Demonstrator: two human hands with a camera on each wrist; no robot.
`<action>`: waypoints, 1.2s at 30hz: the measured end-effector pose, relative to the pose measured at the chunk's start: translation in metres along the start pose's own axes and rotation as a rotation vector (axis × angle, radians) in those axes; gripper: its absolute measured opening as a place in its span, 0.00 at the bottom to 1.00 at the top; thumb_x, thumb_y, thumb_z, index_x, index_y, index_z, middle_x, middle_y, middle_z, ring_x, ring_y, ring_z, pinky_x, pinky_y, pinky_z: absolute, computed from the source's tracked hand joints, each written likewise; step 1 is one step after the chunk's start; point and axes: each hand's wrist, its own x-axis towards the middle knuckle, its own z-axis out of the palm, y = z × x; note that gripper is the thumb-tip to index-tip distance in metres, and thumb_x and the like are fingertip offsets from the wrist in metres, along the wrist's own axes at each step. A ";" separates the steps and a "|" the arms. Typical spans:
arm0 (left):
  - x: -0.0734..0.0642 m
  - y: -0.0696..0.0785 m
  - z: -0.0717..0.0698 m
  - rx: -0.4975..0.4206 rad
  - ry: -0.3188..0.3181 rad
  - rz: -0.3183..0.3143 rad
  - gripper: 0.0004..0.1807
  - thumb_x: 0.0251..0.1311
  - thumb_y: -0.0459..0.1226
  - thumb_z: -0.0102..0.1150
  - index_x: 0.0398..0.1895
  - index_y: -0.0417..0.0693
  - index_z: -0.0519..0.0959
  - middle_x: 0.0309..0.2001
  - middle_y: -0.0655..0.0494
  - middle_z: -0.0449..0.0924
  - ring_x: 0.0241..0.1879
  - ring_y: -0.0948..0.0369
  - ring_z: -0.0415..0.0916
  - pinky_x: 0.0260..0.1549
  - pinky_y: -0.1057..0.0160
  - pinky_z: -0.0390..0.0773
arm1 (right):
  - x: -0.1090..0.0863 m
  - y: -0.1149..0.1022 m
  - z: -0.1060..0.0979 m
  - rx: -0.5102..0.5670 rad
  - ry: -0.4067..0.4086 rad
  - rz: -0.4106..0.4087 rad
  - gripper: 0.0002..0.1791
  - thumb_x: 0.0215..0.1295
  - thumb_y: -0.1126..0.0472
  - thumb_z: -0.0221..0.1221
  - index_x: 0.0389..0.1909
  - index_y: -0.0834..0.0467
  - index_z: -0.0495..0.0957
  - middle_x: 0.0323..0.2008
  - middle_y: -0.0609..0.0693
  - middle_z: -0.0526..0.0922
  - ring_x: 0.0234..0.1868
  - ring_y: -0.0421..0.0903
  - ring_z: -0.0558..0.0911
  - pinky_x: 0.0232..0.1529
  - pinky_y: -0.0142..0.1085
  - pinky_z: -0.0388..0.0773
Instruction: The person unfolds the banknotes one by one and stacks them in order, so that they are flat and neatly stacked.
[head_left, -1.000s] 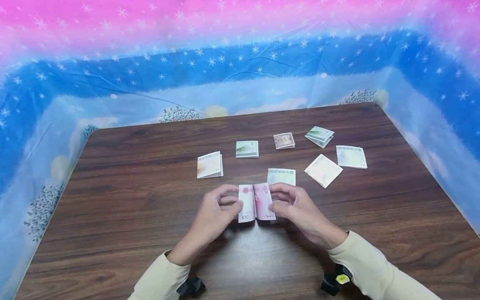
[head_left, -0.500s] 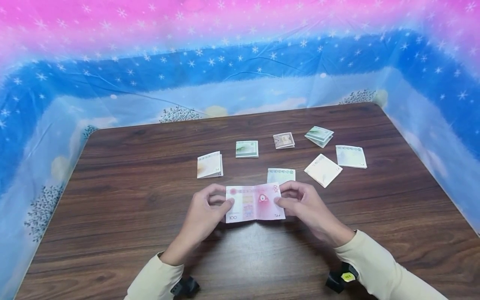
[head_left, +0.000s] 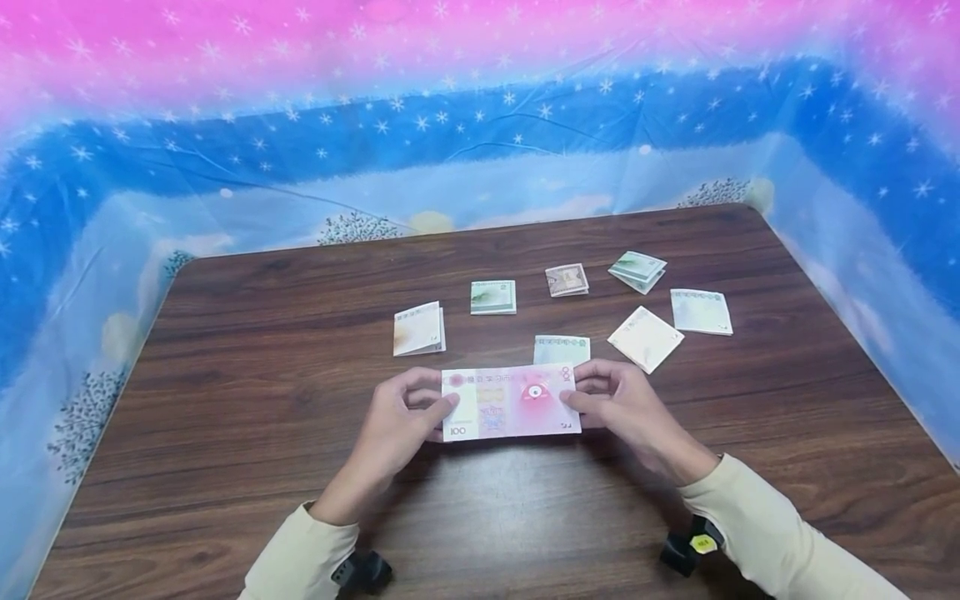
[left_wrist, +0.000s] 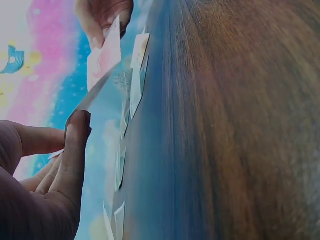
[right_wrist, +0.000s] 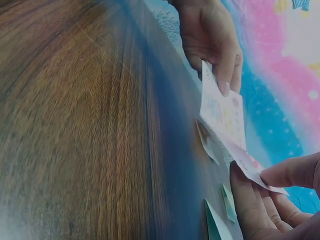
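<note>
A pink-and-white banknote marked 100 is stretched out nearly flat between the two hands, with a soft crease across its middle. My left hand pinches its left end, thumb on the front face and fingers behind. At the opposite end, my right hand pinches the note the same way. Both wrist views show the banknote held up over the table, spanning from one hand to the other. Just behind it lies a folded pale green note, its lower part hidden by the banknote.
Folded notes lie in an arc on the dark wooden table: a pale one, a green one, a brown one, another green one, a whitish one and a cream one. A patterned cloth surrounds the table's back.
The banknote was folded in at the middle and has been opened out flat. Both hands have moved apart, the left to the left and the right to the right, still pinching its ends.
</note>
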 end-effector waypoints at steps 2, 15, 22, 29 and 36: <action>0.000 0.000 -0.001 -0.002 -0.002 -0.014 0.16 0.61 0.27 0.66 0.52 0.33 0.79 0.37 0.41 0.87 0.29 0.57 0.84 0.27 0.59 0.85 | 0.001 0.000 0.000 -0.001 -0.003 0.007 0.11 0.63 0.73 0.62 0.44 0.72 0.75 0.35 0.53 0.84 0.34 0.43 0.85 0.37 0.39 0.85; 0.004 -0.006 -0.006 -0.039 -0.022 -0.077 0.14 0.61 0.26 0.65 0.49 0.33 0.78 0.38 0.44 0.87 0.31 0.59 0.82 0.30 0.60 0.85 | 0.004 0.001 -0.004 -0.031 -0.014 0.043 0.12 0.62 0.71 0.64 0.43 0.71 0.75 0.31 0.51 0.82 0.31 0.41 0.83 0.37 0.38 0.85; 0.006 -0.008 -0.007 0.064 -0.041 -0.049 0.15 0.59 0.25 0.65 0.49 0.32 0.78 0.33 0.43 0.87 0.24 0.58 0.82 0.26 0.57 0.85 | 0.008 0.007 -0.007 -0.177 -0.041 -0.006 0.10 0.63 0.69 0.65 0.39 0.72 0.77 0.28 0.53 0.83 0.28 0.45 0.84 0.33 0.40 0.85; 0.005 -0.007 -0.008 0.362 -0.115 0.018 0.17 0.60 0.31 0.68 0.52 0.36 0.79 0.28 0.53 0.87 0.18 0.58 0.83 0.18 0.61 0.79 | 0.010 0.014 -0.009 -0.283 -0.101 -0.097 0.08 0.63 0.71 0.66 0.36 0.72 0.77 0.26 0.54 0.84 0.22 0.45 0.84 0.27 0.40 0.85; 0.008 -0.008 -0.004 0.564 -0.146 0.097 0.14 0.60 0.32 0.70 0.48 0.38 0.82 0.21 0.62 0.84 0.17 0.65 0.79 0.17 0.64 0.72 | 0.009 0.015 -0.009 -0.371 -0.129 -0.126 0.07 0.63 0.70 0.66 0.34 0.69 0.78 0.24 0.54 0.83 0.19 0.46 0.83 0.23 0.40 0.84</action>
